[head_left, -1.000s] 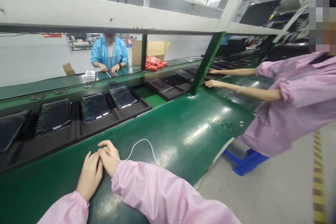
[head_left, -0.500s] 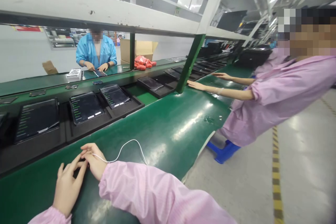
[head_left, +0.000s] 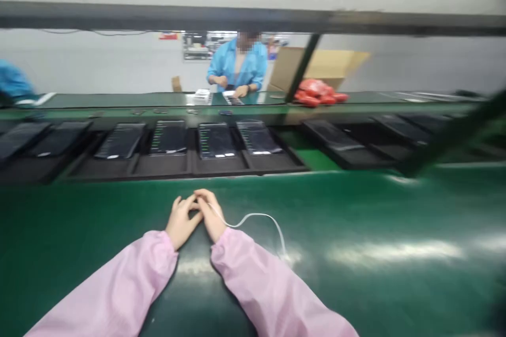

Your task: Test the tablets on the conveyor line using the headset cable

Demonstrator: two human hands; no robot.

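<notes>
My left hand [head_left: 183,221] and my right hand [head_left: 211,213] meet at the fingertips just above the green work surface [head_left: 316,295]. A thin white cable [head_left: 256,215] runs from the fingers of my right hand over its back, then curves down to the surface on the right. The right fingers are closed around the cable's end, which is hidden. The left thumb and forefinger pinch together against the right fingertips, with the other left fingers slightly bent. Whatever they pinch is too small and blurred to make out.
Beyond my hands runs a row of black trays [head_left: 160,166] holding dark tablet-like screens [head_left: 216,139] in clear film. A person in blue [head_left: 237,66] works across the line, beside red bundles [head_left: 316,92] and a cardboard box [head_left: 330,66]. A green post [head_left: 443,139] stands at right.
The view has swung left and levelled, so the neighbouring person in pink is out of sight. My hands stay together, with the cable still trailing from the right one.
</notes>
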